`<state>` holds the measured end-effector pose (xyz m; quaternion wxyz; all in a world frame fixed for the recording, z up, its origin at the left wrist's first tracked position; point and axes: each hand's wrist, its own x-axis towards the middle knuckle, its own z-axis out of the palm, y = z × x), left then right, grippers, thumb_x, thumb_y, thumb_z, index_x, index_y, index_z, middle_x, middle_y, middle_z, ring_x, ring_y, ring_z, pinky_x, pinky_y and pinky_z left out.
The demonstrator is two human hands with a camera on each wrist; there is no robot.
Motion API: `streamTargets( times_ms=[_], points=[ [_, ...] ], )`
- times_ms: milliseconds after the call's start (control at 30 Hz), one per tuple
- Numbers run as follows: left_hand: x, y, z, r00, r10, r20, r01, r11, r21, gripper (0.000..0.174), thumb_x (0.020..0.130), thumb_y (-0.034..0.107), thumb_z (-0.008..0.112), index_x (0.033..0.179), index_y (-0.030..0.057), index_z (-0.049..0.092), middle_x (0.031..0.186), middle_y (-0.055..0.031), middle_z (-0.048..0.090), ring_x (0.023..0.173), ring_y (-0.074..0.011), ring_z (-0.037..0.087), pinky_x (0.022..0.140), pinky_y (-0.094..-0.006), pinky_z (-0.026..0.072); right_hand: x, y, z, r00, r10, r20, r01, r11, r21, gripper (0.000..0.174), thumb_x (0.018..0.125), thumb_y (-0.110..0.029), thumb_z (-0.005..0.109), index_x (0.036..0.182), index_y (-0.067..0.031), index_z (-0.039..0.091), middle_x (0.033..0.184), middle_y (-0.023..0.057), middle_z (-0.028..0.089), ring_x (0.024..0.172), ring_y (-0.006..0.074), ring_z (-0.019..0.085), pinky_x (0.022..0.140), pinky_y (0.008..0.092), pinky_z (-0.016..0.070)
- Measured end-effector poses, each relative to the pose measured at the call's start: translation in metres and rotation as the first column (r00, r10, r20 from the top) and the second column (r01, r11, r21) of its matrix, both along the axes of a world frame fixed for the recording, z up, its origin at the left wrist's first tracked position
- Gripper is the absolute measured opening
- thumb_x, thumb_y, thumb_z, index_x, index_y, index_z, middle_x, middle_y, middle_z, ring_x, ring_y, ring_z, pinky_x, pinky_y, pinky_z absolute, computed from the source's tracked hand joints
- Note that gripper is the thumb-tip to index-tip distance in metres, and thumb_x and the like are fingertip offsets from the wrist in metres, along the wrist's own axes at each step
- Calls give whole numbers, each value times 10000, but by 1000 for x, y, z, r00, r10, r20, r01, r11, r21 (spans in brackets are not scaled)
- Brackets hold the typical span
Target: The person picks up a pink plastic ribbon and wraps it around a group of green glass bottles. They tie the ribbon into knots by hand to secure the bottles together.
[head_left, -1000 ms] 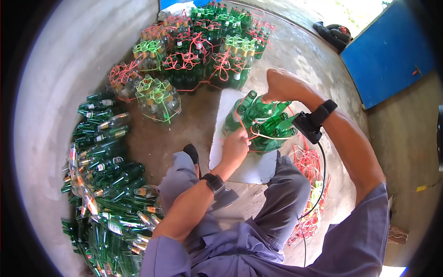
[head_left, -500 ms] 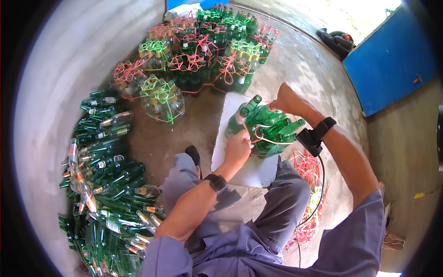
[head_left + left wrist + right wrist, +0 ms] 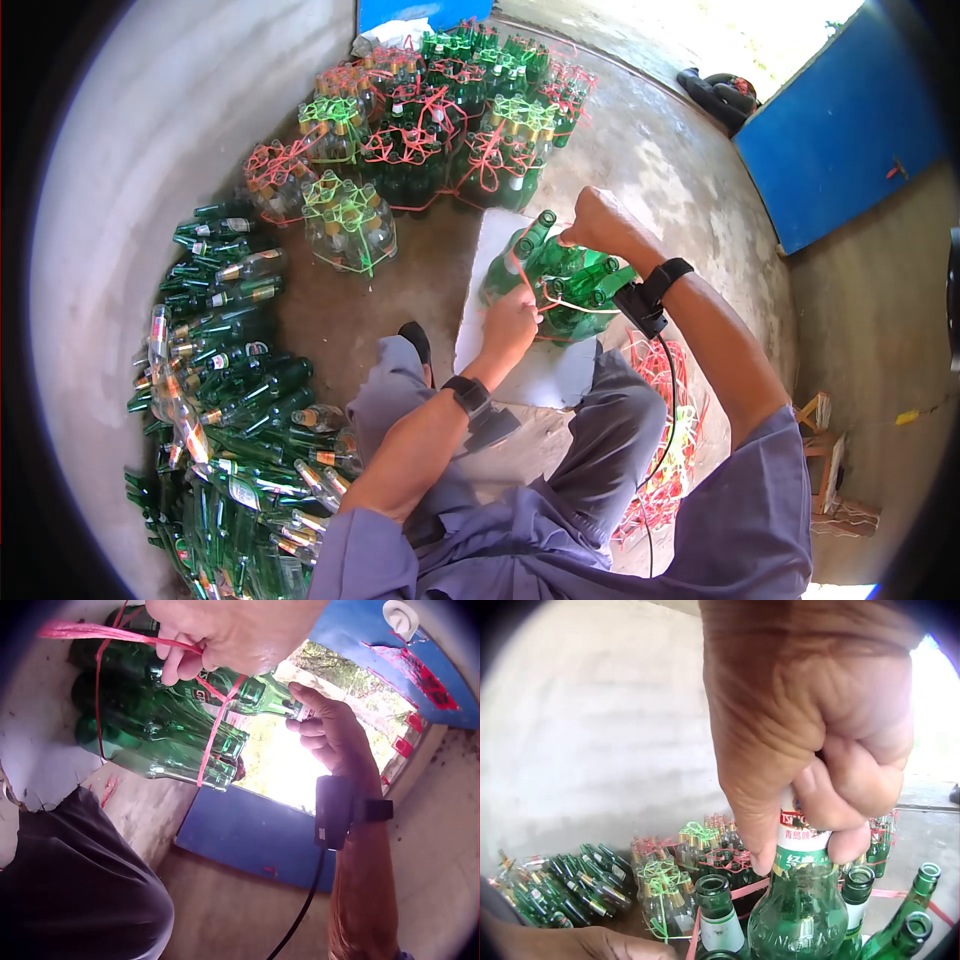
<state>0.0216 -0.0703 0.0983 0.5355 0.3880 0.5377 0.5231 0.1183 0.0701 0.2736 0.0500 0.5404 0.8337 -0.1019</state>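
Violet-grey shirt (image 3: 520, 567), slate-grey trousers (image 3: 615, 432), and black wrist gear (image 3: 640, 312) on both arms.
The shirt's loose sleeves (image 3: 748, 492) end around the elbows; the trousers crease at the knees, above a dark shoe (image 3: 414, 341). On the right wrist, a broad black strap (image 3: 373, 811) carries a boxy black unit (image 3: 335, 813) with small pale markings, trailing a thin black cable (image 3: 303, 905). The left wrist wears a squarish dark device (image 3: 467, 394).

Heaped loose bottles (image 3: 243, 490) and tied bottle bundles (image 3: 408, 150) on a concrete floor (image 3: 645, 170) suggest a storeroom.
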Motion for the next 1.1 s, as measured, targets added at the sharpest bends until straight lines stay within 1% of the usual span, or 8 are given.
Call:
streamTargets(
  times_ms=[167, 233, 267, 333, 567, 633, 867, 1100],
  points=[
    [1, -1, 0, 1000, 28, -9, -27, 999, 27, 103, 920, 39, 486, 924, 7, 583, 750, -103, 626, 733, -214, 681, 636, -359, 485, 2, -2, -5, 1000, 26, -8, -26, 999, 24, 406, 638, -255, 849, 789, 78, 672, 826, 281, 671, 852, 440, 671, 735, 476, 537],
    [-1, 1, -4, 999, -33, -39, 34, 999, 8, 86, 935, 16, 485, 909, 14, 568, 789, -41, 576, 793, -177, 693, 597, -276, 480, 3, 0, -7, 999, 43, -20, -42, 999, 26, 404, 639, -253, 846, 786, 78, 670, 832, 283, 669, 853, 442, 669, 733, 478, 535],
    [0, 2, -6, 999, -31, -39, 31, 999, 9, 86, 935, 16, 485, 909, 14, 568, 789, -41, 576, 793, -177, 693, 597, -276, 480, 4, 1, -7, 998, 56, -33, -55, 998, 26, 401, 639, -252, 843, 783, 79, 667, 838, 286, 668, 854, 444, 667, 731, 480, 533],
    [2, 1, -6, 1000, 15, -25, -14, 999, 31, 101, 929, 36, 482, 923, 4, 578, 751, -107, 621, 730, -219, 678, 638, -359, 486, 2, 1, -7, 998, 51, -28, -50, 998, 28, 400, 642, -253, 838, 778, 81, 665, 836, 289, 665, 853, 443, 667, 732, 481, 532],
    [0, 0, -6, 1000, 21, 15, -21, 999, 28, 82, 921, 26, 489, 913, 4, 567, 744, -124, 596, 731, -223, 669, 638, -359, 488, -1, -9, -4, 998, 60, -29, -59, 997, 40, 390, 663, -255, 821, 771, 85, 665, 823, 294, 662, 841, 442, 668, 738, 484, 532],
    [-2, 0, -8, 999, -23, -33, 24, 999, 45, 94, 939, 21, 481, 931, 13, 574, 797, -48, 576, 773, -174, 679, 598, -282, 481, 0, -12, -4, 997, 73, -15, -72, 997, 33, 392, 669, -260, 820, 776, 84, 666, 828, 292, 665, 844, 444, 668, 742, 484, 533],
    [-2, 2, -6, 998, -35, -51, 35, 999, 6, 91, 924, 11, 478, 897, 15, 564, 775, -36, 555, 743, -159, 661, 617, -280, 489, 1, -12, -9, 999, 45, -8, -45, 999, 26, 388, 709, -267, 807, 823, 79, 674, 900, 292, 675, 885, 449, 665, 783, 479, 540],
    [-2, -2, 3, 1000, 2, 9, -2, 1000, 17, 95, 885, -19, 468, 822, 30, 520, 737, -25, 514, 632, -122, 555, 712, -307, 545, 2, -9, -17, 998, 56, 4, -57, 997, 44, 381, 711, -265, 810, 841, 67, 674, 908, 285, 679, 907, 438, 668, 791, 471, 544]
  ],
)
